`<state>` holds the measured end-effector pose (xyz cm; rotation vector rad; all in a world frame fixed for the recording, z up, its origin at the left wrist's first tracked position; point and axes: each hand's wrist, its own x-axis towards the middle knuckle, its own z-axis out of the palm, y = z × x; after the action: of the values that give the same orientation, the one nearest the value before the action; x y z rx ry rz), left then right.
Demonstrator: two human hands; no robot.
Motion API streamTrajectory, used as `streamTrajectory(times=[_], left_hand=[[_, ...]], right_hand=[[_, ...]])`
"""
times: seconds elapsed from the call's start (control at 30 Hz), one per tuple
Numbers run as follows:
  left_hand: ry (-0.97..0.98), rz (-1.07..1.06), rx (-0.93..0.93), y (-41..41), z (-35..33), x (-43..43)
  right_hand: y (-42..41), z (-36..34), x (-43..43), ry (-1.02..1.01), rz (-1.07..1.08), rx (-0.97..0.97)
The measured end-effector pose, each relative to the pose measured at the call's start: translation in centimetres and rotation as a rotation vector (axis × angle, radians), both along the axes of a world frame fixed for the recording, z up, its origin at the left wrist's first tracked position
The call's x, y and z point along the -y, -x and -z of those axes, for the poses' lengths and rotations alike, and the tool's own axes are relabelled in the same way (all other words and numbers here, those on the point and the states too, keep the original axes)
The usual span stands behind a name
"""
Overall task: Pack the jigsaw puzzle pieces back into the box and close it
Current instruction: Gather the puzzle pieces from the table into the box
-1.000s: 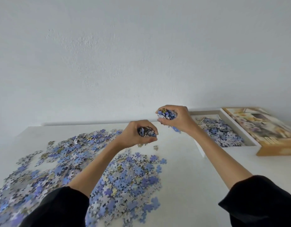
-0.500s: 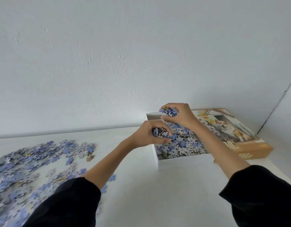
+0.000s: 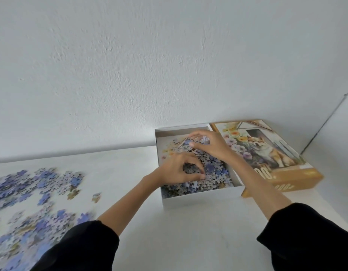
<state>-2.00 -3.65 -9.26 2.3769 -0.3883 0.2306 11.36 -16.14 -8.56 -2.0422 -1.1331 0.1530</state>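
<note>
Puzzle pieces (image 3: 214, 177) (blue, lilac) heaped in box (image 3: 198, 200), left hand (image 3: 177, 171), right hand (image 3: 212, 145) fingers curled, grip unclear

1 box (image 3: 198, 200), 1 lid (image 3: 267, 149), 1 left hand (image 3: 179, 171), 1 right hand (image 3: 210, 145) (pieces (image 3: 42, 178) uncountable).

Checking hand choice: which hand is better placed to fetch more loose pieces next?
Likely left. The left hand sits over the left side of the box, nearer the loose pieces on the table; the right hand is farther in, beside the lid.
</note>
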Motion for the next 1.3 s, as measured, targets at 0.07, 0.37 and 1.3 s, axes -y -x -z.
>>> streamTrajectory(times=[0.07, 0.37, 1.3], left_hand=[[0.010, -0.004, 0.011, 0.1, -0.3, 0.2], [0.120, -0.033, 0.075, 0.8, -1.4, -0.1], [0.158, -0.344, 0.084, 27.7, -5.3, -18.2]], right_hand=[[-0.3, 0.2, 0.2, -0.021, 0.011, -0.007], [0.5, -0.4, -0.2, -0.061, 0.045, 0.031], [26.1, -4.1, -18.2, -0.191, -0.170, 0.036]])
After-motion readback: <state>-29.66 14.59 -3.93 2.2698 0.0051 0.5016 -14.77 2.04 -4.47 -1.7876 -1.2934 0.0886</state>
